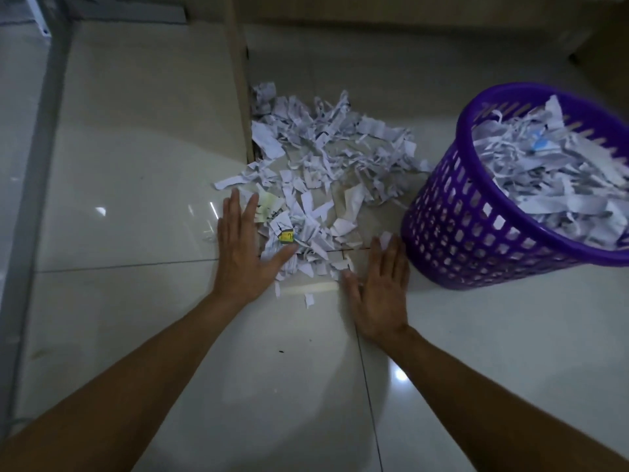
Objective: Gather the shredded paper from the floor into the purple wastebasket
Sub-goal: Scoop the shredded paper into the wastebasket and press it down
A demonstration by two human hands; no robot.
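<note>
A loose pile of white shredded paper (326, 158) lies on the pale tiled floor in the middle of the view. The purple wastebasket (456, 229), a plastic lattice bin, stands at the right, tilted toward me and heaped with shreds. My left hand (245, 247) lies flat on the floor at the pile's near left edge, fingers spread, thumb touching the scraps. My right hand (377, 287) lies flat at the pile's near right edge, close to the basket's base. Neither hand holds anything.
A brown upright board edge (238, 80) rises at the pile's far left. A grey frame (44, 137) runs down the left side. A few stray scraps (308, 298) lie between my hands. Glossy floor tiles spread in front of me.
</note>
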